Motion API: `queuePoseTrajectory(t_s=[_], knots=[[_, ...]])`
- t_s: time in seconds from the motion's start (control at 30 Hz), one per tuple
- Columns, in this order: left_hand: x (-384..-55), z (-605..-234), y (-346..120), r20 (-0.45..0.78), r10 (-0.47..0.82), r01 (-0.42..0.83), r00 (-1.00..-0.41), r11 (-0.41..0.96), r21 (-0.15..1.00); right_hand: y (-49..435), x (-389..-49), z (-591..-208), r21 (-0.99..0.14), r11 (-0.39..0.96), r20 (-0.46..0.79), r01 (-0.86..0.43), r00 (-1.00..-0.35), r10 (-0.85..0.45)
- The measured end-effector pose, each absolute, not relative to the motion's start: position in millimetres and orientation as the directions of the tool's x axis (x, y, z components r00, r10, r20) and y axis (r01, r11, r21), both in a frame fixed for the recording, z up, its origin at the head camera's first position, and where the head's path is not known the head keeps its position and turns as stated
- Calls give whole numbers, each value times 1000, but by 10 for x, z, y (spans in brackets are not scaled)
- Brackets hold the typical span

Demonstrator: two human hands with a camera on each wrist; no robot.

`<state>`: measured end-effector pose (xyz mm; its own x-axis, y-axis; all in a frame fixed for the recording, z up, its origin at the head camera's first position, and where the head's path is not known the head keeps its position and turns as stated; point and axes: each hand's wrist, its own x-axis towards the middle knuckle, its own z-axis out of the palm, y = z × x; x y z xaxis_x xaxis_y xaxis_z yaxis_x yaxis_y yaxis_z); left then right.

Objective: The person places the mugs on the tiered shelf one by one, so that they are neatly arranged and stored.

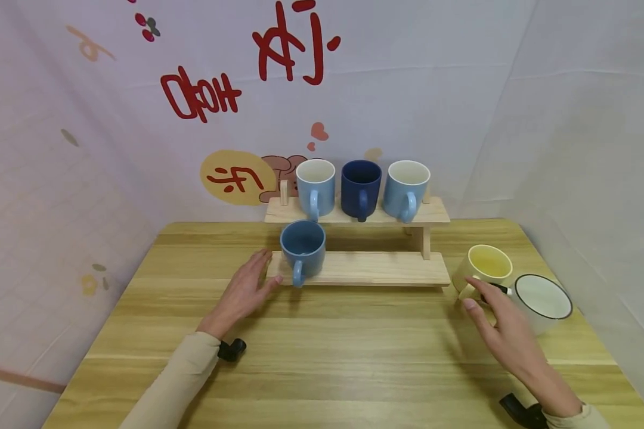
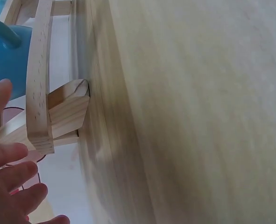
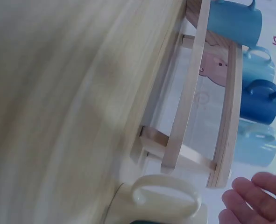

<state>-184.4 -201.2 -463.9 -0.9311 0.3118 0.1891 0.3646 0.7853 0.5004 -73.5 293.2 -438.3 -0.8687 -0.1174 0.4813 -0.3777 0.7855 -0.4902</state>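
At the left end of a two-tier wooden rack (image 1: 378, 267), my left hand (image 1: 244, 290) is held with fingers extended and thumb apart, gripping nothing. Closest to it is a medium-blue mug (image 1: 312, 260) on the lower tier, its handle facing the front. My right hand (image 1: 507, 336) hovers by a pale yellow mug (image 1: 463, 269) and a white mug (image 1: 542, 298) with a dark rim and black handle. Its fingers are extended and hold nothing; contact with either mug cannot be made out. The right wrist view shows the yellow mug's handle (image 3: 170, 180) below the fingertips (image 3: 231, 198).
On the upper tier stand a light blue mug (image 1: 326, 193), a navy mug (image 1: 353, 193) and another light blue mug (image 1: 397, 193), handles forward. The rack is on a wood-grain table (image 1: 354, 357). A white printed cloth (image 1: 418, 89) hangs behind and at both sides.
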Motion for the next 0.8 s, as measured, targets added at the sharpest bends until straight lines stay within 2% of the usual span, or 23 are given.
queuePoseTrajectory(t_s=[0.17,0.33,0.8], knots=[[-1855,-4649,-2024,185,319,368,-930,783,502,3011,-680,-4410,-539,765,497,-353,-867,-49],[-1860,-4671,-2032,168,329,368,-929,787,496,3065,-657,-4469,-583,757,458,-296,-889,6],[-1891,-4641,-2010,73,345,335,-936,809,482,3110,-712,-4670,-751,658,175,-60,-978,111]])
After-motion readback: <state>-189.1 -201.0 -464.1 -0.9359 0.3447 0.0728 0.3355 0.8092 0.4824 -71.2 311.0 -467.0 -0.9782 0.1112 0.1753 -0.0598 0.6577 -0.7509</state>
